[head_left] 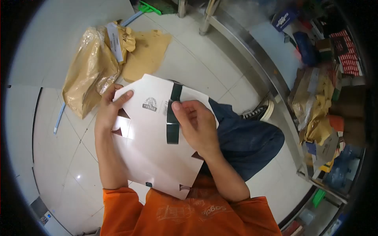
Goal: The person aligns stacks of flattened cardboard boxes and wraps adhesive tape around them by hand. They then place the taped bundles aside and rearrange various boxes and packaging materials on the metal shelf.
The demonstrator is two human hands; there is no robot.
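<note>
Filling the frame's centre, the card (pixel 151 147) seems light, stiff but creasable (slick too, judging by its sheen), best held by edges. The left hand (pixel 109 104) pinches its upper-left edge; the right hand (pixel 197 128), half-curled, thumbs the green strip (pixel 172 133), grip uncertain.

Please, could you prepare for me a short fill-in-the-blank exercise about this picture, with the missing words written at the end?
1. The right hand has its ____ on the dark green strip.
2. The left hand grips the edge of the ____ cardboard sheet.
3. In the picture, the printed logo is to the ____ of that strip.
4. The person's shirt is ____.

Missing words: thumb; white; left; orange.
</note>
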